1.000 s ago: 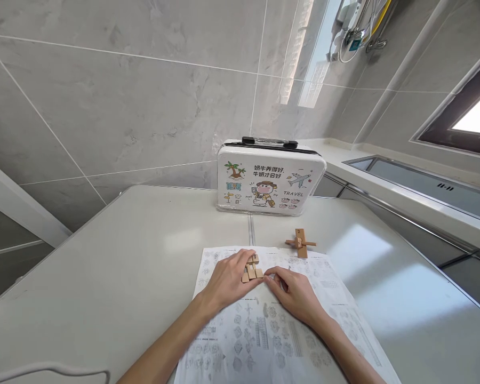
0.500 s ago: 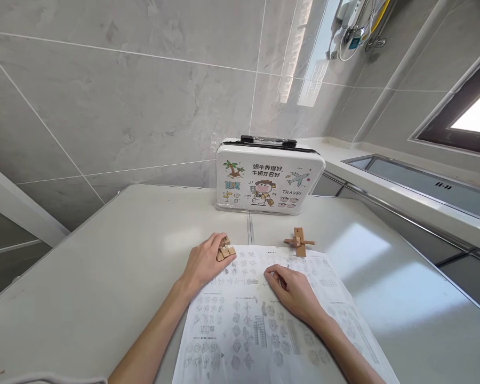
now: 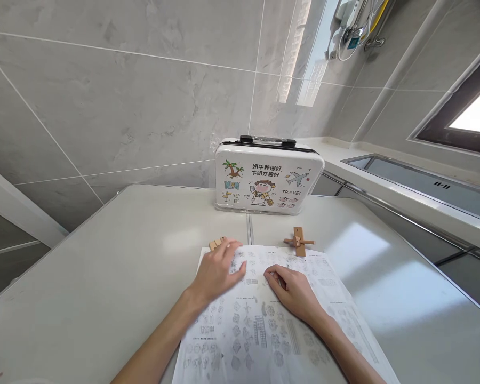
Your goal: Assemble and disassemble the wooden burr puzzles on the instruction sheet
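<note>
My left hand [image 3: 220, 268] is open over the upper left of the printed sheet [image 3: 224, 368], thumb and fingers apart and nothing between them. Just behind its fingertips, at the sheet's far edge, lies a light wooden block puzzle [image 3: 215, 245], partly hidden by the hand. My right hand [image 3: 291, 288] rests on the sheet with its fingers curled in and closed; I see nothing in them. Beyond it, a brown wooden cross-shaped puzzle [image 3: 300, 241] marked "2" lies across the sheet's far edge.
A white cartoon-printed case [image 3: 269, 178] with a black handle stands at the back of the pale table [image 3: 104, 277], in front of the grey tiled wall [image 3: 144, 106]. A seam runs across the tabletop toward the case. To the right is a counter with a sink [image 3: 424, 184].
My left hand has let go of the light wooden block puzzle and moved right and nearer, fingers spreading. The puzzle now lies a little farther left. My right hand has stayed still.
</note>
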`<action>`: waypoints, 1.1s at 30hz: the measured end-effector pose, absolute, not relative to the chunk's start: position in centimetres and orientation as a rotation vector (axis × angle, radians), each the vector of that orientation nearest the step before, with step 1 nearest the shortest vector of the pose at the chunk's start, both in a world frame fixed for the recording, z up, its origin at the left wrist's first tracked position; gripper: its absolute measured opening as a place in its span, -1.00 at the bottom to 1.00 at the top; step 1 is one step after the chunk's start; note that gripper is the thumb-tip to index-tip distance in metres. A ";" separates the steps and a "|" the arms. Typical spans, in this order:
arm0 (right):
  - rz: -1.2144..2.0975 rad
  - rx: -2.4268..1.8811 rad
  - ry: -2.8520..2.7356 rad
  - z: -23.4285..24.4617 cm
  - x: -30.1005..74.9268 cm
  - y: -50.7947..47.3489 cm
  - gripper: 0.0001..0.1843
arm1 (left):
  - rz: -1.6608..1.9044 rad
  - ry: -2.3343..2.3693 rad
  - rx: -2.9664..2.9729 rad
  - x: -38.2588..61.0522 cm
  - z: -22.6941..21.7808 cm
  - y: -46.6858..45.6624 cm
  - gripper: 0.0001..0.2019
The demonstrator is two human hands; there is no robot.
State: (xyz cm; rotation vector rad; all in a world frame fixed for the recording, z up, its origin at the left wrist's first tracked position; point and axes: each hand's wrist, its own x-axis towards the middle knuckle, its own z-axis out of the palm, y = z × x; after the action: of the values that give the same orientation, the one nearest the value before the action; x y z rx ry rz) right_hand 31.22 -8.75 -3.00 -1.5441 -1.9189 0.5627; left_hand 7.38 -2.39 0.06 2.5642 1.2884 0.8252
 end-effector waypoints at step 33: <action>0.633 -1.540 -1.892 -3.2 31.3 -8.9 -0.70 | 0.771 1.245 1.974 10.6 -2.6 -5.4 -0.57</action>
State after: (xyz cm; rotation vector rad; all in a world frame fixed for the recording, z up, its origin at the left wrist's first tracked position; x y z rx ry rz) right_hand 31.27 -8.87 -3.24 -1.5397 -1.8917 0.6327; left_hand 10.63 -5.38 -2.57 1.9744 1.2446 0.7710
